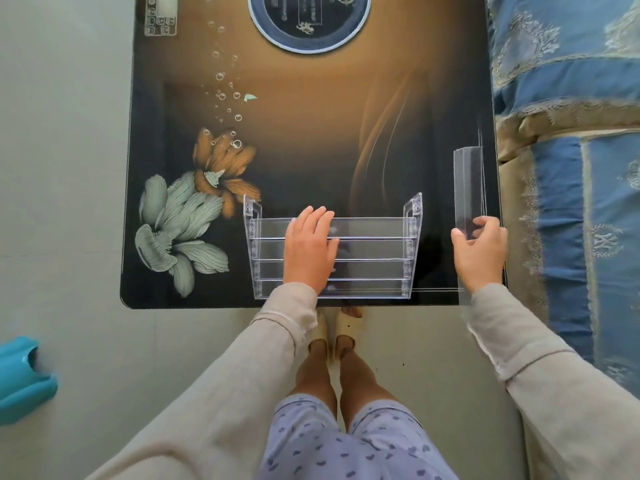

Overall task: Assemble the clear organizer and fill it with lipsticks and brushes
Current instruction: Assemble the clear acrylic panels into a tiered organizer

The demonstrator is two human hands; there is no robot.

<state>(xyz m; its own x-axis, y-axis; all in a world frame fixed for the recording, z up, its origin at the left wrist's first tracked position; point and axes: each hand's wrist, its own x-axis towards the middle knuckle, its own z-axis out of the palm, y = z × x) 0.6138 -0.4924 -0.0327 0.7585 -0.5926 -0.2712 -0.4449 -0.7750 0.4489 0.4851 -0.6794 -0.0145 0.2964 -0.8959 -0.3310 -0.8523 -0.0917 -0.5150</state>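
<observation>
A clear stepped organizer [377, 251] with several tiers and two upright side panels stands near the front edge of the table. My left hand [309, 249] lies flat on its middle tiers, fingers spread, pressing down on it. To the right, a long clear plastic strip [467, 181] runs along the table's right edge. My right hand [479, 252] grips that strip near its front end, thumb on the left and fingers curled over the top. No lipsticks or brushes are in view.
The dark glass table [311, 150] has printed flowers at the left and a round blue inset [310, 26] at the far edge. A blue patterned sofa [571, 133] borders the right side. A teal plastic object [20, 375] sits on the floor at the left.
</observation>
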